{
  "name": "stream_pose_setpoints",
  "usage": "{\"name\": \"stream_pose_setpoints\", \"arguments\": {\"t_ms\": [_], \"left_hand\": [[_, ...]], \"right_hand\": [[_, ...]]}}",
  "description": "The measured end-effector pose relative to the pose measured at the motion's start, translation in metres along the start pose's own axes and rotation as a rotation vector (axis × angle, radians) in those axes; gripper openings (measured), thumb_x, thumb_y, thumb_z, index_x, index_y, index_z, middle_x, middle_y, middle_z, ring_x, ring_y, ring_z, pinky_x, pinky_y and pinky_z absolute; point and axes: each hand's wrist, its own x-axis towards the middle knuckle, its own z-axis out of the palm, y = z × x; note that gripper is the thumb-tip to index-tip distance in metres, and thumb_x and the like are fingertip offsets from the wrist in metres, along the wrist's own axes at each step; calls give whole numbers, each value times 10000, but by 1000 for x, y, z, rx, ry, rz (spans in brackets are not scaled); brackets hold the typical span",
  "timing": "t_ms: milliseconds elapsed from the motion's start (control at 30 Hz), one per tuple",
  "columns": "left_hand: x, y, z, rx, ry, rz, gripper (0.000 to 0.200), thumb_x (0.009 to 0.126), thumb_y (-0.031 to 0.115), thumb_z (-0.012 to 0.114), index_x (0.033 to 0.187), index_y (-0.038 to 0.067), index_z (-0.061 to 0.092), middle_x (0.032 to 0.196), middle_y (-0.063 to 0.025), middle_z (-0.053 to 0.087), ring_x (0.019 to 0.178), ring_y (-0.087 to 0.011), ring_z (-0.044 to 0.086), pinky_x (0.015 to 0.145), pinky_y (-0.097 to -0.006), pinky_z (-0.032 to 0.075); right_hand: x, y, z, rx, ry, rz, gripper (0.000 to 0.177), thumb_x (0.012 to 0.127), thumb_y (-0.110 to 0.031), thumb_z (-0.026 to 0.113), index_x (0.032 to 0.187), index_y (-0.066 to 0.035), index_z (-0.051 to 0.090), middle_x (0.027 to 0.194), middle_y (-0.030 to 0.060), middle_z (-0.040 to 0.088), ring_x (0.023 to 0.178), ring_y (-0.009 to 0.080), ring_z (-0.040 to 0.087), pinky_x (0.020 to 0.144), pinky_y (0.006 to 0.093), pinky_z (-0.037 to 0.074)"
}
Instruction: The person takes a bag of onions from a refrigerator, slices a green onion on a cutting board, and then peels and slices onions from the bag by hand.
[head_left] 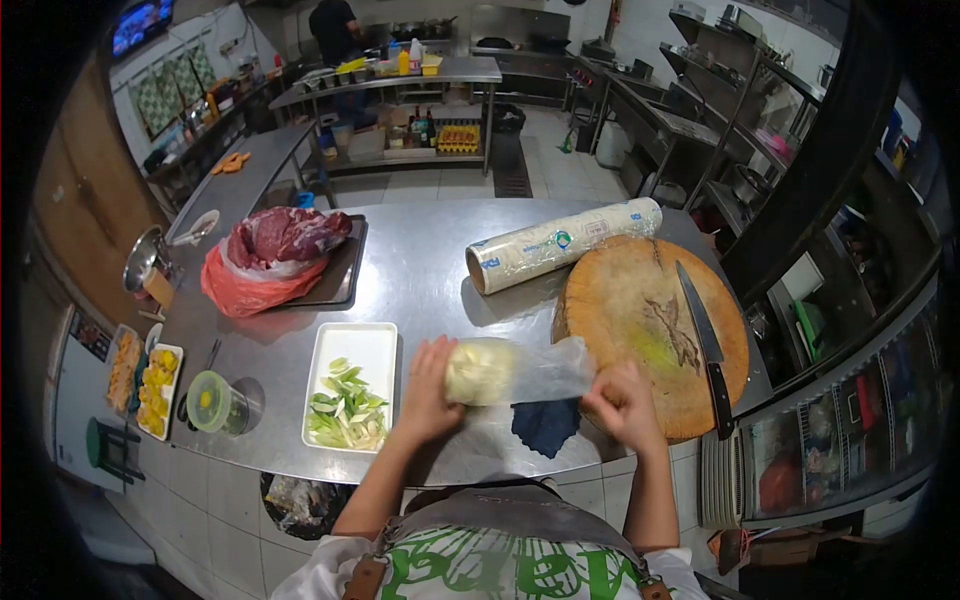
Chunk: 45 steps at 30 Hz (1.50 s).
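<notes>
A clear plastic bag [545, 372] stretches sideways between my hands, its left end filled with pale yellowish pieces that are blurred. My left hand [430, 392] is curled around the filled end. At the other end my right hand [618, 400] pinches the loose plastic. Just below the bag, a dark blue cloth [546, 428] lies crumpled on the steel table [420, 240]. Left of my left hand stands a white tray [338, 345] with cut green and white vegetable pieces [347, 410].
A round wooden chopping board [640, 300] carries a knife [700, 320] at right, its handle over the edge. Behind lies a roll of plastic wrap [560, 245]. Raw meat [285, 240] in red plastic rests on a dark tray [345, 275]. A lidded tub [215, 402] stands left.
</notes>
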Motion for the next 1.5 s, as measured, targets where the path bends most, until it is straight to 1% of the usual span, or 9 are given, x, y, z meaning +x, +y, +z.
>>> {"name": "stream_pose_setpoints", "arguments": {"t_ms": [167,267,500,667,867,967,1033,1233,1500], "left_hand": [[6,-13,-22,174,-132,-133,866,565,-25,615,1348,127,279,1377,-202,270,1259,-409,255,1042,-469,239],[6,-20,-20,-91,-261,-64,844,608,-67,562,1366,144,256,1424,-160,219,1248,-345,329,1011,-488,279],[0,25,-32,389,-294,-237,1062,567,147,733,1410,191,89,1449,-199,73,1330,-387,108,997,-620,163],[-8,28,-10,376,-405,21,1194,498,313,802,1415,176,50,1451,-201,18,1334,-399,48,1001,-621,144],[-7,21,-16,331,-333,70,1089,526,201,745,1405,109,108,1456,-122,137,1334,-305,174,1021,-534,228],[-12,10,-6,281,-244,110,962,577,137,688,1393,103,178,1446,-114,182,1327,-299,198,1018,-531,236],[-12,11,-9,279,-247,125,914,588,105,659,1383,98,208,1441,-111,200,1325,-296,205,1018,-528,239],[-12,2,2,297,-217,160,858,592,40,602,1372,97,248,1430,-101,232,1320,-301,214,1023,-530,220],[-20,11,4,213,-131,110,828,602,5,560,1367,98,259,1424,-92,244,1313,-296,222,1035,-519,184]], "right_hand": [[-53,-16,25,176,-250,110,67,710,-18,614,766,1,582,722,73,585,601,187,516,574,283,419],[-66,-12,42,712,-107,602,224,786,-6,498,974,75,588,736,56,613,487,59,447,460,192,376],[-57,-30,37,848,-424,537,402,880,-26,326,1264,-33,444,663,87,610,439,59,464,419,186,370],[-51,-12,84,759,-699,446,401,925,-134,350,1323,-93,377,631,39,601,417,44,455,398,194,383],[-69,89,139,309,-498,508,420,906,-139,336,1320,-78,370,585,114,580,404,136,523,390,260,421],[-23,-10,66,836,-648,606,501,882,-83,308,1378,-111,246,548,136,567,399,155,529,388,268,435],[-17,-19,69,590,-721,461,576,860,-51,318,1403,-146,150,538,134,558,400,169,533,401,280,454],[-7,-9,109,-71,-277,196,620,744,-102,541,1316,-40,308,668,267,570,604,403,583,557,439,466],[-20,-10,122,-171,-165,295,463,729,-165,570,1164,-36,475,660,260,573,642,424,582,598,488,465]]}}
